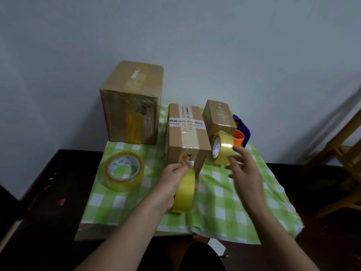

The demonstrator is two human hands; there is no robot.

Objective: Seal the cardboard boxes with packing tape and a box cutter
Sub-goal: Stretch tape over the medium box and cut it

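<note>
left hand [172, 180] holding tape roll [184, 190], right hand [245, 170] fingers spread

big box [130, 102], mid box [185, 137], small box [218, 118]: matt brown cardboard, glossy tape strips | left roll [124, 171], held roll [184, 190], right roll [222, 148]: glossy translucent yellow film | cloth [224, 202]: matt checked fabric | dispenser [244, 130]: smooth plastic | chair [347, 153]: wood

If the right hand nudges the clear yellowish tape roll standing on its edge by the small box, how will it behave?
The clear yellowish tape roll stands on its rim, so it would likely roll or topple. The small cardboard box beside it may block rolling that way. The green checked cloth beneath probably slows it.
</note>
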